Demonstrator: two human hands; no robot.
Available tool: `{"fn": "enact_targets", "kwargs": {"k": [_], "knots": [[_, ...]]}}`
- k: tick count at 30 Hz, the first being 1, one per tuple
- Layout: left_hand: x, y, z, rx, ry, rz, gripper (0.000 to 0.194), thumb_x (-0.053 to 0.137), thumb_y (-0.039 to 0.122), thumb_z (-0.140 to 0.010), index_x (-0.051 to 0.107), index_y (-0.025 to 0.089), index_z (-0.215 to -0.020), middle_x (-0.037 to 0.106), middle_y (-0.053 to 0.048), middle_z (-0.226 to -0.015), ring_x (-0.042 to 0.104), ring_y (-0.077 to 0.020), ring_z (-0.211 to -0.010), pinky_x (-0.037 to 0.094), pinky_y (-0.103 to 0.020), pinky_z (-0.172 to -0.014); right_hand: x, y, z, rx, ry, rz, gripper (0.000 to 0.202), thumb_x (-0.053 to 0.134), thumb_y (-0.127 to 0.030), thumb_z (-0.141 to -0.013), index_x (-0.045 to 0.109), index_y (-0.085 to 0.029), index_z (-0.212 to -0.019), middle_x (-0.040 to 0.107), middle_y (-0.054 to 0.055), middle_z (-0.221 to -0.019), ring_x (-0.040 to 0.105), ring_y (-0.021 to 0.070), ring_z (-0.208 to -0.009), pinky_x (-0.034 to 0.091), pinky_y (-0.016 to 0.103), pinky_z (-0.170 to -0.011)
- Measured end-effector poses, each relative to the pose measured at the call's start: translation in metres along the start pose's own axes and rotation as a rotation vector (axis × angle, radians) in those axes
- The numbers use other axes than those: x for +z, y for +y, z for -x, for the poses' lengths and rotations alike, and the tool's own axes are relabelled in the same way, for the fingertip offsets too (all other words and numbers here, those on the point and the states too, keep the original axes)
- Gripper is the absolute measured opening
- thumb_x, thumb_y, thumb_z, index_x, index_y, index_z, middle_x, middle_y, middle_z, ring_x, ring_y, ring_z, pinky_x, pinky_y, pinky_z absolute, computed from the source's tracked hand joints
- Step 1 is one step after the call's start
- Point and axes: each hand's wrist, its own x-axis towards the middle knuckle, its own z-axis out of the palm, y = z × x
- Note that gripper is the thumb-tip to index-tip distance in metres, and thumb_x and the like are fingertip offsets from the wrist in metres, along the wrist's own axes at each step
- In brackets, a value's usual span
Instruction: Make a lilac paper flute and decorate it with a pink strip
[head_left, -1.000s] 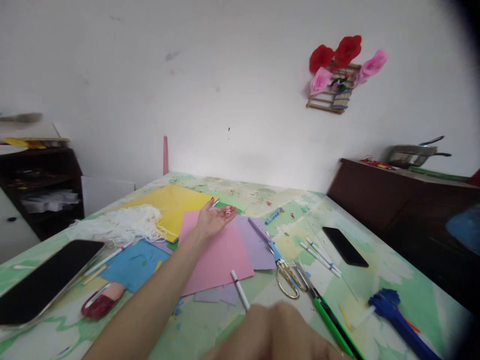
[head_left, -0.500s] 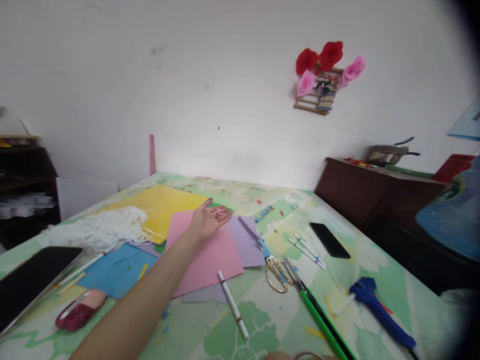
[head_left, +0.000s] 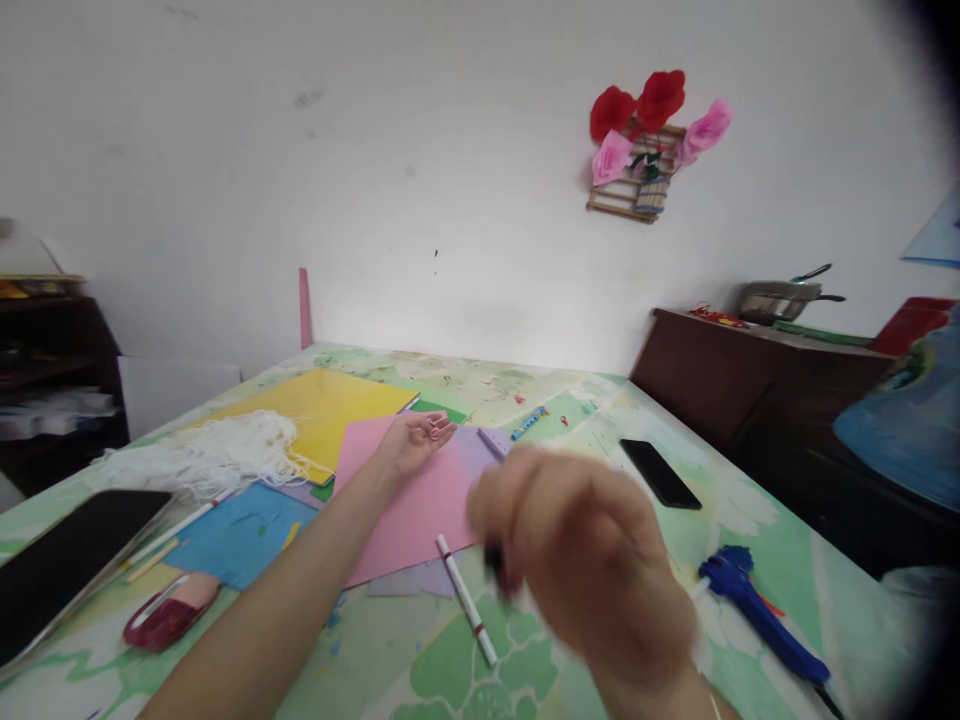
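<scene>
My left hand (head_left: pixel 415 441) rests palm up over the pink sheet (head_left: pixel 405 520), its fingers partly curled around a small pink paper piece (head_left: pixel 435 430). Close to the camera, my right hand (head_left: pixel 577 540) is raised above the table, blurred, with bent fingers; whether it holds anything is not visible. It hides the scissors and most of the green cutter. A white marker (head_left: pixel 466 600) lies between my two arms. Under the pink sheet are purple sheets, and a yellow sheet (head_left: pixel 322 400) lies beyond.
White strings (head_left: pixel 217 455), a blue sheet (head_left: pixel 236 535), a maroon and pink object (head_left: pixel 171 610) and a large black device (head_left: pixel 67 560) are at the left. A black phone (head_left: pixel 660 473) and a blue glue gun (head_left: pixel 761 610) lie at the right.
My right hand has risen from the bottom edge into the middle right of the view. My left hand's fingers have curled inward, and its thumb has come closer to the pink piece.
</scene>
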Motion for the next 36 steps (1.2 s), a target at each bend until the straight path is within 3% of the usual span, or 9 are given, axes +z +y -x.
{"fn": "enact_targets", "kwargs": {"k": [2, 4, 5, 6, 9, 12, 19, 27, 36], "knots": [[0.000, -0.003, 0.000, 0.017, -0.022, -0.037, 0.032, 0.045, -0.013, -0.057, 0.060, 0.008, -0.075, 0.064, -0.007, -0.076, 0.065, -0.0166, -0.083, 0.045, -0.033, -0.099, -0.028, 0.034, -0.016, 0.088, 0.272, 0.239, 0.020, 0.053, -0.037, -0.086, 0.062, -0.021, -0.079, 0.063, 0.001, -0.071, 0.057, 0.0145, -0.067, 0.045, 0.029, -0.064], [0.002, -0.004, 0.002, 0.030, -0.053, -0.077, 0.037, 0.043, -0.017, -0.053, 0.061, 0.008, -0.074, 0.065, -0.007, -0.077, 0.065, -0.0172, -0.089, 0.041, -0.034, -0.104, -0.058, 0.075, -0.023, 0.362, 0.372, 0.758, 0.023, 0.046, -0.033, -0.089, 0.063, -0.017, -0.093, 0.067, 0.005, -0.085, 0.059, 0.0148, -0.074, 0.046, 0.028, -0.068], [0.004, -0.004, 0.003, 0.037, -0.068, -0.097, 0.037, 0.043, -0.017, -0.053, 0.062, 0.008, -0.073, 0.066, -0.007, -0.077, 0.065, -0.0172, -0.090, 0.040, -0.034, -0.105, -0.071, 0.096, -0.023, 0.531, 0.288, 1.067, 0.025, 0.043, -0.029, -0.090, 0.062, -0.017, -0.102, 0.067, 0.006, -0.094, 0.060, 0.0149, -0.083, 0.046, 0.028, -0.075], [0.005, -0.004, 0.004, 0.044, -0.082, -0.114, 0.036, 0.044, -0.017, -0.054, 0.062, 0.008, -0.072, 0.066, -0.007, -0.077, 0.065, -0.0170, -0.092, 0.039, -0.034, -0.107, -0.081, 0.114, -0.021, 0.605, 0.255, 1.163, 0.025, 0.046, -0.025, -0.087, 0.062, -0.015, -0.104, 0.067, 0.009, -0.101, 0.060, 0.0174, -0.090, 0.044, 0.031, -0.082], [0.006, -0.002, 0.007, 0.050, -0.121, -0.157, 0.027, 0.050, -0.014, -0.058, 0.062, 0.008, -0.067, 0.068, -0.009, -0.084, 0.065, -0.0195, -0.097, 0.037, -0.036, -0.109, -0.092, 0.153, -0.003, 0.729, 0.192, 1.315, 0.026, 0.051, -0.021, -0.083, 0.063, -0.012, -0.104, 0.064, 0.017, -0.108, 0.053, 0.0286, -0.107, 0.039, 0.042, -0.089], [0.006, 0.000, 0.007, 0.037, -0.142, -0.184, 0.024, 0.051, -0.012, -0.060, 0.064, 0.006, -0.069, 0.069, -0.012, -0.091, 0.064, -0.0242, -0.102, 0.039, -0.039, -0.108, -0.088, 0.172, 0.017, 0.830, 0.122, 1.429, 0.025, 0.049, -0.016, -0.083, 0.063, -0.012, -0.104, 0.063, 0.019, -0.109, 0.049, 0.0333, -0.110, 0.036, 0.048, -0.089], [0.018, 0.007, 0.015, 0.021, -0.178, -0.263, 0.031, 0.051, -0.009, -0.063, 0.066, 0.005, -0.087, 0.069, -0.012, -0.093, 0.064, -0.0278, -0.102, 0.043, -0.040, -0.104, -0.082, 0.188, 0.031, 0.926, -0.054, 1.549, 0.030, 0.038, -0.008, -0.085, 0.059, -0.016, -0.106, 0.062, 0.016, -0.108, 0.054, 0.0272, -0.105, 0.035, 0.041, -0.087], [0.027, 0.017, 0.027, 0.040, -0.313, -0.358, 0.038, 0.063, -0.005, -0.061, 0.064, 0.008, -0.097, 0.070, -0.010, -0.094, 0.066, -0.0281, -0.098, 0.039, -0.046, -0.105, -0.086, 0.186, 0.030, 0.964, -0.080, 1.613, 0.032, 0.036, -0.006, -0.084, 0.062, -0.011, -0.101, 0.064, 0.019, -0.105, 0.056, 0.0279, -0.104, 0.038, 0.036, -0.083], [0.037, 0.022, 0.033, 0.094, -0.239, -0.460, 0.032, 0.072, 0.008, -0.065, 0.061, 0.009, -0.094, 0.071, -0.011, -0.087, 0.067, -0.0259, -0.095, 0.042, -0.045, -0.100, -0.063, 0.167, 0.012, 0.956, -0.135, 1.554, 0.029, 0.040, -0.016, -0.085, 0.063, -0.012, -0.103, 0.068, 0.018, -0.098, 0.065, 0.0264, -0.093, 0.043, 0.033, -0.074]]}}
